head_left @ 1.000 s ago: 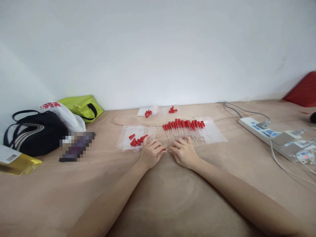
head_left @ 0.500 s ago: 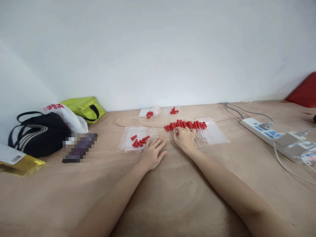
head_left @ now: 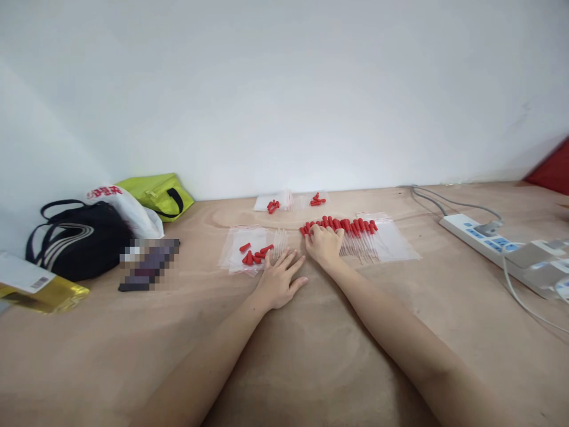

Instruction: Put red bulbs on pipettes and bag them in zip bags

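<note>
Two bare hands worked low over the bench (head_left: 311, 356), near the middle of the picture.
The row of red-topped sticks (head_left: 345, 226) lay just right of the middle, partly over a clear bag (head_left: 400, 242). The right hand (head_left: 325, 244) bent its fingers at the row's left end, but I could not tell if they pinched a stick. The left hand (head_left: 279, 286) had its fingers spread, holding nothing, by the plain clear sticks (head_left: 281, 238). Soft, slow nudges seemed best, with the red tops side by side and no thin stick pushed hard.
</note>
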`<state>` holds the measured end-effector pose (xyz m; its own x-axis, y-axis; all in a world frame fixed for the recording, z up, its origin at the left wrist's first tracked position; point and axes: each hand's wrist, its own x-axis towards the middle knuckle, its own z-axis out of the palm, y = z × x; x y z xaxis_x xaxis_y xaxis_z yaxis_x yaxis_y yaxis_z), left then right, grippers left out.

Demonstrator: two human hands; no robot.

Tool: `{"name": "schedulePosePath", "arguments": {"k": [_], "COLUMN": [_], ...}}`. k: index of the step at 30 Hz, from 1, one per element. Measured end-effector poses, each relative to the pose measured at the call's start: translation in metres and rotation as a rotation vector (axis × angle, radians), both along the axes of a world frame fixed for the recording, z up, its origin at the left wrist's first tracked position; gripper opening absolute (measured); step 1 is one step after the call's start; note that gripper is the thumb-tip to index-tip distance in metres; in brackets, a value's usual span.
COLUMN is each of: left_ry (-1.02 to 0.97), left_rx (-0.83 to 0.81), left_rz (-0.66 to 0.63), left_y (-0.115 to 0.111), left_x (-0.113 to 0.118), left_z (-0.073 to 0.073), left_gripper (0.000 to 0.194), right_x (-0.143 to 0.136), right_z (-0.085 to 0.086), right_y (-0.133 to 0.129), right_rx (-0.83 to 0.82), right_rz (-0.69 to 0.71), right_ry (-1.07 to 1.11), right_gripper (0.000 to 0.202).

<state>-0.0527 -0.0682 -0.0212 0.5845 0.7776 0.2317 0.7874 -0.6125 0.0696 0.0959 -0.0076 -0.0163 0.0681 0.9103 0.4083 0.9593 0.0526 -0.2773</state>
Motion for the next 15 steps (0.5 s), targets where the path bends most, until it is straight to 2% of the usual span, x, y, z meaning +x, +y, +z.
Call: {"name": "schedulePosePath", "arguments": {"k": [3,8,12,15], "left_ry": [-0.074,-0.244,-0.247,-0.217], "left_rx": [0.049,0.249,0.328,0.325], "left_rz": [0.055,0.323,0.515,0.557], "left_y": [0.003,0.019,0.032,0.036], "left_x": [-0.001,-0.014,-0.03,-0.034], "left_z": [-0.003,-0.005,-0.004,-0.005], "left_gripper": [0.039,0.026,0.022,0.019], "right_x": [-0.009,-0.032,-0.048,-0.055], "right_z": [0.003,0.006,0.006,0.007], "right_y": [-0.003,0.0,0.004,0.006], "right_rx": [-0.019,-0.132,-0.201,-0.244], "right_rz": [0.066,0.048,0.023,0.012], "right_ry": [0.011,0.039,0.041,0.045], "right_gripper": [0.025,0.032,0.032,0.033]}}
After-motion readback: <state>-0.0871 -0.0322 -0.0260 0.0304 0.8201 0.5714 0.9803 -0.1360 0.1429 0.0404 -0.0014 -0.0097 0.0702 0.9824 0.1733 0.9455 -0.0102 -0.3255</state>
